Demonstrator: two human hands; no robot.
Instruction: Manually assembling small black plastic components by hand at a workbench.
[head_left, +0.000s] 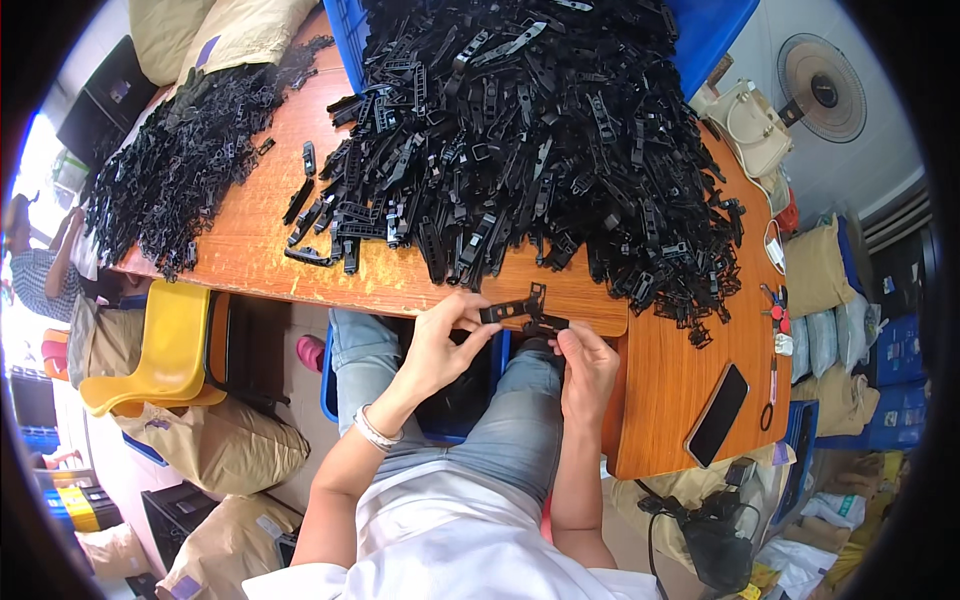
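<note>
Over my lap, at the table's front edge, my left hand (446, 338) pinches a narrow black plastic part (508, 310) between thumb and fingertips. My right hand (587, 368) grips a second black plastic part (546, 325) by its right end. The two pieces meet or overlap between my hands; whether they are joined I cannot tell. Just beyond, a big heap of similar black plastic parts (500, 140) spills from a blue bin (715, 45) onto the wooden table (400, 290). Below my hands, a blue crate (328, 385) stands between my legs, with dark contents.
A second heap of small black parts (190, 160) lies at the table's left. On the right wing are a phone (718, 415) and red-handled pliers (777, 310). A yellow chair (160, 350) and paper sacks (225, 445) stand at left. Another person (50, 265) sits far left.
</note>
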